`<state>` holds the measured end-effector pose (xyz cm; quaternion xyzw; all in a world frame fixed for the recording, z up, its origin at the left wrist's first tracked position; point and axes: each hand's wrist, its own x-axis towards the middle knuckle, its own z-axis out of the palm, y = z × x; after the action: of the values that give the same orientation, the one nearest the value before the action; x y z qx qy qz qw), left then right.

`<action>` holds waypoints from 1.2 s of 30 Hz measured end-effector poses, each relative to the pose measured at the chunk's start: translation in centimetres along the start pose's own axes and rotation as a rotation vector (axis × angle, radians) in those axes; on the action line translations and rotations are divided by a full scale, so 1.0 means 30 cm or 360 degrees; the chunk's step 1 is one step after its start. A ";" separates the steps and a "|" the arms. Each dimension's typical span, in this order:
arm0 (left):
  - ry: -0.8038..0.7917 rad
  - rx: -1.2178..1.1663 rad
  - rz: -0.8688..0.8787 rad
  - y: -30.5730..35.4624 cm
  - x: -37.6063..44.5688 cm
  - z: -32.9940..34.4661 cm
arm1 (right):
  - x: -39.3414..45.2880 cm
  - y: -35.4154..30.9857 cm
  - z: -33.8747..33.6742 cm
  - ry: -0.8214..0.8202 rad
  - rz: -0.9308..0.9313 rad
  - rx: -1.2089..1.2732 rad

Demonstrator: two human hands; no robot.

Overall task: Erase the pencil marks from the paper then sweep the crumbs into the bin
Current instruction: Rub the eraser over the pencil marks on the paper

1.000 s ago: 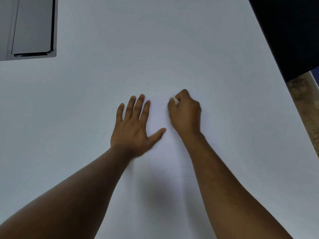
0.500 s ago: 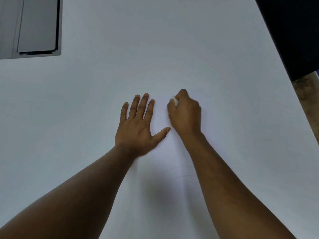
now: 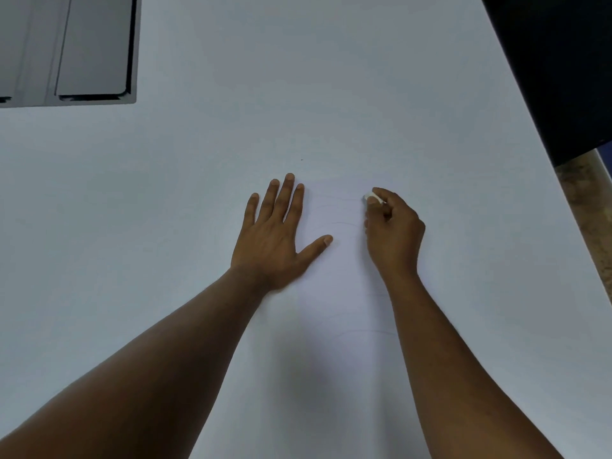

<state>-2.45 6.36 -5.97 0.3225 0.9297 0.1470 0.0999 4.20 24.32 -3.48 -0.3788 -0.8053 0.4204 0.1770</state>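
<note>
While the left hand point(image 3: 275, 233) lies flat, palm down, fingers spread and holding nothing, the right hand point(image 3: 392, 233) is curled closed around a small white eraser point(image 3: 372, 197), pinched at the fingertips with its tip on the paper point(image 3: 331, 309).

Paper is white on a white surface point(image 3: 165, 226); its edges are too faint to trace. Faint curved pencil marks point(image 3: 334, 223) show between the two hands, with another faint arc lower down, between the forearms. Eraser sits just right of those upper marks. One tiny dark speck point(image 3: 301, 159) beyond the left fingertips; can't tell if it is a crumb.

Edges: surface's right edge runs diagonally from top right down toward lower right. Past it, a dark panel point(image 3: 563, 77) at upper right and a strip of mottled brown floor point(image 3: 586, 207) below that. Right hand is well inside that edge.

Open room: bare surface left of the left hand, ahead of both hands, and right of the right hand up to the edge.

Only other item: a grey flat object with a dark-rimmed panel point(image 3: 92, 48), upper left corner, well apart from both hands. Nothing lies between it and the hands. Bin not seen in this view.
</note>
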 end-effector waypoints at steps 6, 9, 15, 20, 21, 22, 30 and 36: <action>-0.0068 0.0068 0.0085 -0.073 -0.016 -0.035 | 0.002 -0.023 -0.004 -0.0086 -0.0093 -0.0046; -0.0053 0.0153 0.0079 -0.083 -0.029 -0.020 | -0.045 -0.079 0.058 -0.0179 -0.0288 -0.0144; 0.0000 0.0166 0.0114 -0.087 -0.028 -0.013 | -0.095 -0.131 0.196 -0.0325 -0.0611 -0.0364; 0.0006 0.0168 0.0131 -0.091 -0.024 -0.009 | -0.102 -0.122 0.218 -0.0281 -0.0694 -0.0434; 0.0008 0.0163 0.0133 -0.093 -0.024 -0.008 | -0.104 -0.124 0.222 -0.0290 -0.0707 -0.0451; 0.0005 0.0159 0.0130 -0.093 -0.025 -0.009 | -0.105 -0.128 0.225 -0.0293 -0.0727 -0.0471; -0.0030 0.0175 0.0071 -0.082 -0.024 -0.016 | -0.029 -0.099 0.170 -0.0082 -0.0545 -0.0587; -0.0002 0.0156 0.0135 -0.094 -0.026 -0.008 | -0.106 -0.133 0.234 -0.0219 -0.0684 -0.0579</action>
<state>-3.53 3.70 -6.62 0.3661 0.9213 0.1052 0.0782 0.19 16.68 -4.24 -0.1957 -0.9394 0.2465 0.1362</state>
